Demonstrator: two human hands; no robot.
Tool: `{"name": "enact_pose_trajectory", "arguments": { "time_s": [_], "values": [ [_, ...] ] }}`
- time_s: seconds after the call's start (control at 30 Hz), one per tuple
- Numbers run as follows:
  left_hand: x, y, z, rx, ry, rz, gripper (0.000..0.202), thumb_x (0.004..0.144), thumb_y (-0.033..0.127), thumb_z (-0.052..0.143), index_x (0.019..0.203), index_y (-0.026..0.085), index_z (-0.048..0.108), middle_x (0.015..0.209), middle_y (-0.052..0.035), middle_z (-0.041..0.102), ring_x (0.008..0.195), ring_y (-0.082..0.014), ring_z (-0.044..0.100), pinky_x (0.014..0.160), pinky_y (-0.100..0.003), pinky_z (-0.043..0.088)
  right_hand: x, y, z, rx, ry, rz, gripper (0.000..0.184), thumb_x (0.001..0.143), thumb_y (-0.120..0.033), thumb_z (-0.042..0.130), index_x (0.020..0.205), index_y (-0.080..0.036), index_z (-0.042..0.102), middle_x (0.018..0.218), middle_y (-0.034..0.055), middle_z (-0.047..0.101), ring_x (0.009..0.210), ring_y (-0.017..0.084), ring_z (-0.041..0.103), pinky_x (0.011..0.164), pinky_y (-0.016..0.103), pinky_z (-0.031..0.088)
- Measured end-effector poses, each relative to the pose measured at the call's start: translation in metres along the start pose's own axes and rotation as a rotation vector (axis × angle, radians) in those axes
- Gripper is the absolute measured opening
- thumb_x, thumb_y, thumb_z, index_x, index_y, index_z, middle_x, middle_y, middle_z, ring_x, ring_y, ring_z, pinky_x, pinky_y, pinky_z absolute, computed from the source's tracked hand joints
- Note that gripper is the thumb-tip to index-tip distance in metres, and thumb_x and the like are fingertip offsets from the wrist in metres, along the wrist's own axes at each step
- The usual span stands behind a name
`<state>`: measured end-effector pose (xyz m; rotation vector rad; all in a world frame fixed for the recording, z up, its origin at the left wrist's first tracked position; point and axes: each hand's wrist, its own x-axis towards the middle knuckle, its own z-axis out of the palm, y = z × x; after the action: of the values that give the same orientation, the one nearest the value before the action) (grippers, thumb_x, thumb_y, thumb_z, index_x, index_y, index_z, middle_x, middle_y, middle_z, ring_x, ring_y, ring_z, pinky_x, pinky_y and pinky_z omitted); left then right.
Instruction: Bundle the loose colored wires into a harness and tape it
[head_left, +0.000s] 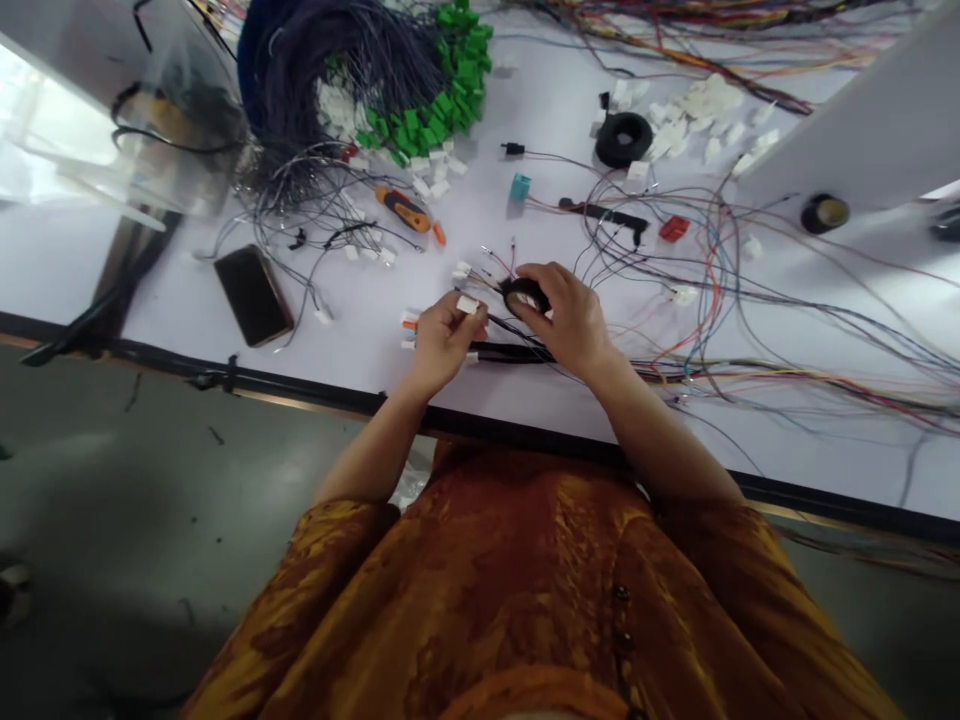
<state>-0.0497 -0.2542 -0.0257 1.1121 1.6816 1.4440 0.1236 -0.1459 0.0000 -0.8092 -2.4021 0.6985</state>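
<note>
My left hand [444, 340] is closed, pinching a small white connector [469, 304] between thumb and fingers. Thin dark wires run from it toward the right. In my right hand [568, 315], thumb and fingers grip a roll of black tape [525, 292] by its rim, beside those wires. Loose wire ends with metal terminals and another white connector [461, 270] lie just beyond my hands. Under them, a black-wrapped wire bundle [510, 353] stretches along the table, with white and orange connectors at its left end.
A phone [253, 296] and an orange utility knife [403, 209] lie left. Behind are dark wires with green connectors [427, 125]. Another black tape roll [624, 139], a red connector [674, 229] and tangled wires are right. The table's black edge [525, 425] runs before me.
</note>
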Motion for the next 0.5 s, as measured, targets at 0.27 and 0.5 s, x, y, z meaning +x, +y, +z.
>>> {"name": "enact_pose_trajectory", "arguments": {
  "time_s": [0.27,0.5],
  "values": [
    [0.004,0.007,-0.008,0.006,-0.006,-0.014,0.023,0.083,0.043,0.074,0.089,0.021,0.067,0.082,-0.0008,0.067,0.056,-0.0063,0.054,0.051,-0.018,0.049,0.017,-0.003,0.006,-0.281,-0.142,-0.146,0.017,0.090,-0.013,0.059,0.105,-0.019,0.065,0.106,0.0094,0.065,0.106,0.026,0.059,0.070,0.033,0.049],
    [0.003,0.009,-0.012,-0.007,-0.051,-0.072,0.019,0.085,0.039,0.072,0.092,0.021,0.070,0.076,-0.0004,0.066,0.054,-0.0064,0.053,0.052,-0.019,0.049,0.035,0.003,0.006,-0.302,-0.120,-0.103,0.017,0.102,-0.030,0.047,0.100,-0.019,0.060,0.100,0.0064,0.063,0.078,0.017,0.059,0.061,0.029,0.041]
  ]
}}
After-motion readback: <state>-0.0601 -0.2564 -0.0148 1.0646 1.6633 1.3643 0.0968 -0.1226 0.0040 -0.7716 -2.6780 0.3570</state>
